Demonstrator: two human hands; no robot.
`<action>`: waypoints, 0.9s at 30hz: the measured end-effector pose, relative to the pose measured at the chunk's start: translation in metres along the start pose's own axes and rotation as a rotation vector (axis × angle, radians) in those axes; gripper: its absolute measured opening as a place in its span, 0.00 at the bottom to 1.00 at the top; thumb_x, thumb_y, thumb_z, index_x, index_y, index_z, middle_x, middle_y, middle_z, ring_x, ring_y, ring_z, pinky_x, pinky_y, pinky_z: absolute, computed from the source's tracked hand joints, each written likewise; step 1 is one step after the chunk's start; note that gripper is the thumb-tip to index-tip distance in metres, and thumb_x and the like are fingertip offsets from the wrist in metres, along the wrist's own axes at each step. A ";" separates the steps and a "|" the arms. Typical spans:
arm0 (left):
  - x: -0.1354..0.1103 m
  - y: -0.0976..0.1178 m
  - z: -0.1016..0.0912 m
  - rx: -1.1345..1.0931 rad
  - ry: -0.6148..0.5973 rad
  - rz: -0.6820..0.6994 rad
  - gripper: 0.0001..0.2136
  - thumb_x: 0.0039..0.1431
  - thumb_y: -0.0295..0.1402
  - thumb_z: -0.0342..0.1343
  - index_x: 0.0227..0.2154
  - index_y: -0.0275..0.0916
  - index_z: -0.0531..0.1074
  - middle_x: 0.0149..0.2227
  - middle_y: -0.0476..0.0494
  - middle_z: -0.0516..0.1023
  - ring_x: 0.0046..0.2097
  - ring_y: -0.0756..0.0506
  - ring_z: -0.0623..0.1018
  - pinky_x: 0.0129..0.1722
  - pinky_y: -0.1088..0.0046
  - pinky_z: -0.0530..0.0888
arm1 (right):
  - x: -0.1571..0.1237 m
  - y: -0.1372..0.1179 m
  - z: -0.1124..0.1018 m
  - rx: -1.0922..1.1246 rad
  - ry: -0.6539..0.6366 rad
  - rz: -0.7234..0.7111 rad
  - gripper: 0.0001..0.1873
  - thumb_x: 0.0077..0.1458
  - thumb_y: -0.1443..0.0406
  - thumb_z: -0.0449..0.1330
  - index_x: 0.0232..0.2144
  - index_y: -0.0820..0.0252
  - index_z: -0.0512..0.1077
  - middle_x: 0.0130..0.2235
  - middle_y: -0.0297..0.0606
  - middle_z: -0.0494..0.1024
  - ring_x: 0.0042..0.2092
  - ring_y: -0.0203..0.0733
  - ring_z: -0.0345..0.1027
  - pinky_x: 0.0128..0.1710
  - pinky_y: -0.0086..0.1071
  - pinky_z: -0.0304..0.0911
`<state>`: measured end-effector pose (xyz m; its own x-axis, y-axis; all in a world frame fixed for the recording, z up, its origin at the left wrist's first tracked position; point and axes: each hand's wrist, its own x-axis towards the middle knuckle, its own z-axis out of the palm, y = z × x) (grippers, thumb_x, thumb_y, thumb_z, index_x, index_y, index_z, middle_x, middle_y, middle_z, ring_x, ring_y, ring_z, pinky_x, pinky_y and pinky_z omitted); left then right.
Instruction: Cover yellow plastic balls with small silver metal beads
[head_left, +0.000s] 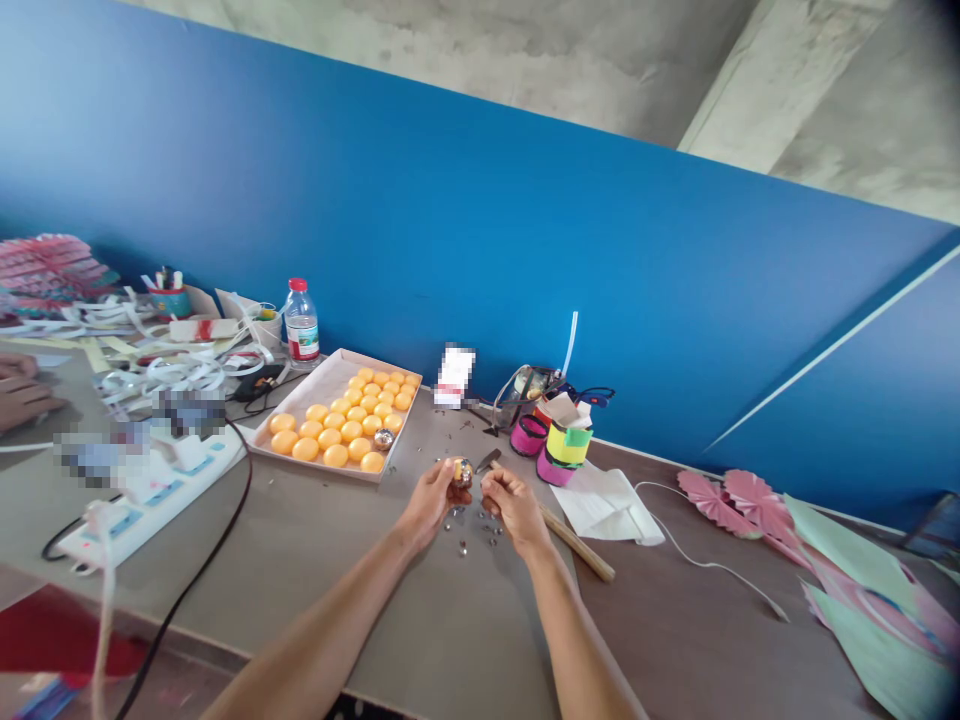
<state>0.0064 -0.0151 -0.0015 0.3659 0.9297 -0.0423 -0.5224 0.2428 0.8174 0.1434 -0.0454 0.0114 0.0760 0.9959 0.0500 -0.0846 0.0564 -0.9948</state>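
My left hand is closed round a small ball. Shiny silver pieces cover much of the ball, and a patch of orange shows on its left side. Just right of it, my right hand is pinched, thumb against fingers; whatever it may hold is too small to make out. Several loose silver pieces are scattered on the table below both hands. A hammer with a wooden handle lies beyond and to the right of my right hand.
Left of my hands, a shallow tray holds many orange balls and one silver-covered ball. Colourful cups stand behind the hammer, near white paper. A power strip, cables and a bottle are left. Another person's hand rests far left.
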 end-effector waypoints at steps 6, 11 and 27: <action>-0.002 0.002 0.003 0.021 -0.039 0.028 0.20 0.49 0.49 0.53 0.32 0.34 0.69 0.24 0.47 0.72 0.24 0.51 0.71 0.28 0.73 0.69 | -0.005 -0.001 0.014 0.040 -0.005 -0.022 0.11 0.43 0.61 0.60 0.30 0.60 0.69 0.25 0.30 0.70 0.21 0.30 0.59 0.24 0.27 0.56; -0.001 0.001 0.004 0.070 0.024 0.022 0.20 0.48 0.48 0.55 0.35 0.33 0.70 0.24 0.48 0.72 0.24 0.51 0.71 0.27 0.74 0.68 | -0.005 -0.001 0.016 -0.143 0.064 -0.092 0.05 0.44 0.63 0.58 0.24 0.59 0.67 0.20 0.27 0.65 0.20 0.30 0.54 0.21 0.26 0.51; 0.000 -0.003 0.004 0.125 0.002 0.061 0.20 0.48 0.48 0.54 0.37 0.36 0.68 0.24 0.50 0.71 0.21 0.49 0.72 0.26 0.70 0.71 | -0.006 0.003 0.017 -0.083 0.044 -0.001 0.07 0.44 0.61 0.58 0.24 0.59 0.65 0.19 0.27 0.65 0.22 0.32 0.58 0.25 0.27 0.54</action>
<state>0.0109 -0.0175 -0.0020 0.3345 0.9423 0.0091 -0.4438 0.1490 0.8836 0.1256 -0.0497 0.0097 0.1194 0.9916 0.0491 -0.0021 0.0497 -0.9988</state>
